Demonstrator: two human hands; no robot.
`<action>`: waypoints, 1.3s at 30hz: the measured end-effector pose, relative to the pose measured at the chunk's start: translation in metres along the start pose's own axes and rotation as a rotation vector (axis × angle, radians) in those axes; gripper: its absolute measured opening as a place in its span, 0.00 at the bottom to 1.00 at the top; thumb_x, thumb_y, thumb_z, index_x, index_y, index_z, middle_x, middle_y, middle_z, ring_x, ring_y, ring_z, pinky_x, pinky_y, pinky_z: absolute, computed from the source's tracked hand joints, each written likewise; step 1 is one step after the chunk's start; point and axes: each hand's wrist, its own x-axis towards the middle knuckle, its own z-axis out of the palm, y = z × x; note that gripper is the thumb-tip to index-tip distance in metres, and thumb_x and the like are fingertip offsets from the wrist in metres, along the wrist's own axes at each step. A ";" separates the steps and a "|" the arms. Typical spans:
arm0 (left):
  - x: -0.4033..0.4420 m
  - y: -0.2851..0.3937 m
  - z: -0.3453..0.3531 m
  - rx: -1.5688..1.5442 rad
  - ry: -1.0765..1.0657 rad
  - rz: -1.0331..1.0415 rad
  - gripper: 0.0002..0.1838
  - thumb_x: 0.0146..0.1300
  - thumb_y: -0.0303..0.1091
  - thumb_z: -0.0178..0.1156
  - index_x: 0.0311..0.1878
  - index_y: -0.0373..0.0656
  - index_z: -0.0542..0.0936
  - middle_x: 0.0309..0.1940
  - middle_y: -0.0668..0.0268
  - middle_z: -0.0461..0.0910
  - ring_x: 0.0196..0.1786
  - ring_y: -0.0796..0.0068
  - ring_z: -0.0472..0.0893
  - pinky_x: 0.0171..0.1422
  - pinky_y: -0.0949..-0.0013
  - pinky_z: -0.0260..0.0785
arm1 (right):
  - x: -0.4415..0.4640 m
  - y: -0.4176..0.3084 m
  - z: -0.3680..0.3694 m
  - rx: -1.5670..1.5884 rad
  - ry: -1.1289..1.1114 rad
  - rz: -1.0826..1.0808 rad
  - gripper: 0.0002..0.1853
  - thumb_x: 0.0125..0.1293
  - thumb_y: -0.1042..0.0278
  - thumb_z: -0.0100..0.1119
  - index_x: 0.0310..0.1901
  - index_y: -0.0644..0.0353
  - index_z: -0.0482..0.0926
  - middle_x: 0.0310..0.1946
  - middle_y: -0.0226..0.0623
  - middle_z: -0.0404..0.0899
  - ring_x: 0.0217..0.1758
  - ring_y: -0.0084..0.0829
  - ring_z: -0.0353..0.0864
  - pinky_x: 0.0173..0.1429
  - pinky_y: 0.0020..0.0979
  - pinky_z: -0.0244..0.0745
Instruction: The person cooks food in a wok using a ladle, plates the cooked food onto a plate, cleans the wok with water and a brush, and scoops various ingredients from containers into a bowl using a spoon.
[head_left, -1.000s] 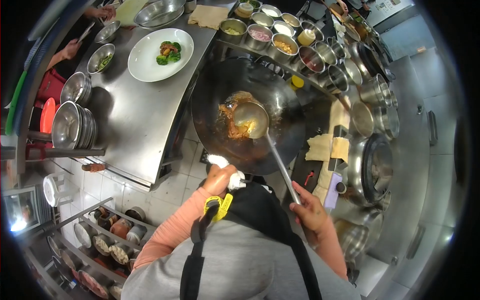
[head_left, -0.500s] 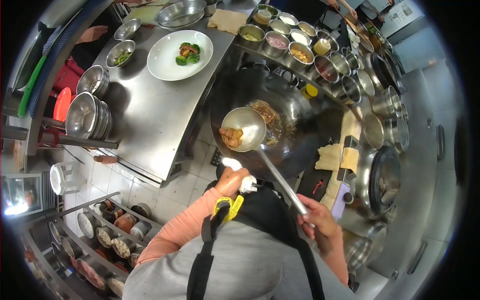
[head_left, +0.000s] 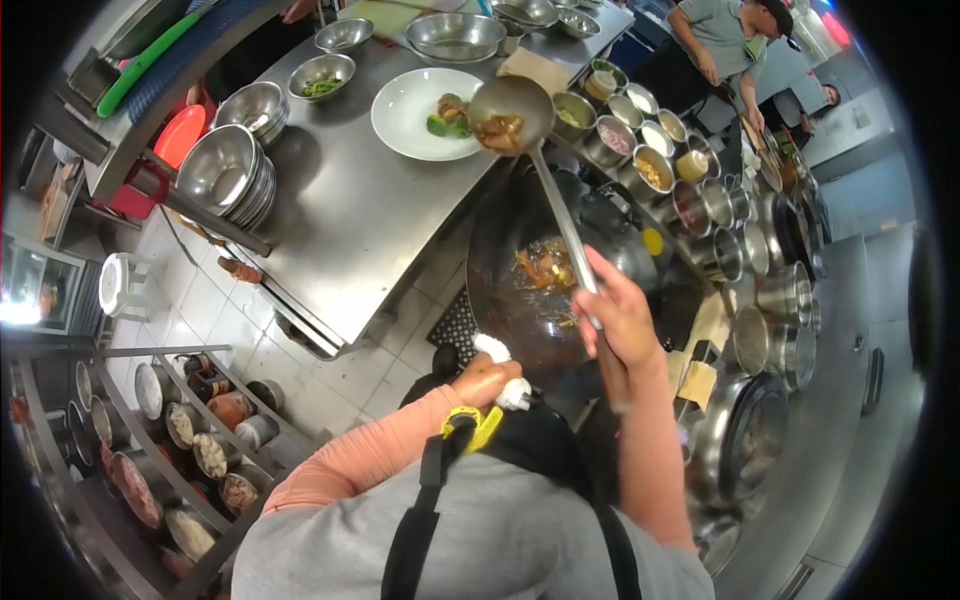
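My right hand (head_left: 622,312) grips the long handle of a metal ladle (head_left: 535,85), raised over the right edge of a white plate (head_left: 400,115). Brown pieces of food (head_left: 499,131) lie in the ladle's bowl. On the plate are broccoli and brown pieces (head_left: 447,120), partly hidden by the ladle. My left hand (head_left: 484,382) is closed on a white cloth (head_left: 513,393) at the near rim of the dark wok (head_left: 500,290). Sauce and a few brown bits (head_left: 545,266) remain in the wok.
Stacked metal bowls (head_left: 225,175) stand on the steel table (head_left: 350,230). Metal containers of ingredients (head_left: 655,170) line the wok's far right side. A shelf rack (head_left: 190,440) with containers is at lower left. A co-worker (head_left: 720,45) stands at upper right; another person's hand (head_left: 298,10) shows at the top.
The ladle has risen from the wok with brown pieces and moved up to the plate, carried by my right hand. My left hand still holds the cloth. The view has shifted.
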 end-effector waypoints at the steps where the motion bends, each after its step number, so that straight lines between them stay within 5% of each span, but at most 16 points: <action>1: -0.001 0.000 -0.002 0.035 -0.006 -0.017 0.07 0.58 0.25 0.55 0.35 0.33 0.80 0.29 0.64 0.80 0.31 0.74 0.78 0.35 0.68 0.68 | 0.019 0.000 0.005 -0.046 -0.009 -0.016 0.38 0.65 0.76 0.58 0.75 0.65 0.53 0.31 0.39 0.77 0.18 0.22 0.73 0.17 0.24 0.69; 19: -0.021 0.013 -0.002 0.051 0.046 -0.024 0.09 0.57 0.27 0.56 0.35 0.31 0.81 0.29 0.63 0.80 0.32 0.73 0.78 0.37 0.68 0.69 | 0.113 0.004 0.043 -0.641 0.064 -0.183 0.32 0.62 0.72 0.57 0.70 0.64 0.66 0.20 0.40 0.79 0.18 0.27 0.80 0.27 0.31 0.76; 29: -0.024 0.020 0.002 0.040 0.060 -0.031 0.07 0.59 0.25 0.55 0.34 0.30 0.77 0.27 0.61 0.78 0.28 0.72 0.78 0.31 0.67 0.68 | 0.133 0.016 0.039 -0.852 0.134 -0.366 0.32 0.59 0.68 0.59 0.67 0.64 0.69 0.36 0.60 0.82 0.39 0.52 0.84 0.47 0.39 0.77; 36: -0.026 0.023 0.002 0.052 0.064 -0.039 0.05 0.59 0.24 0.55 0.34 0.31 0.77 0.27 0.62 0.77 0.27 0.71 0.78 0.30 0.66 0.69 | 0.135 0.025 0.039 -0.813 0.174 -0.419 0.31 0.59 0.68 0.59 0.66 0.65 0.70 0.39 0.63 0.81 0.41 0.54 0.84 0.49 0.40 0.76; 39: -0.028 0.025 0.004 0.121 0.096 -0.067 0.11 0.58 0.30 0.56 0.36 0.31 0.81 0.30 0.61 0.81 0.33 0.70 0.79 0.38 0.68 0.69 | 0.137 0.031 0.037 -0.803 0.209 -0.427 0.31 0.58 0.69 0.59 0.66 0.66 0.70 0.37 0.61 0.82 0.39 0.49 0.86 0.46 0.39 0.78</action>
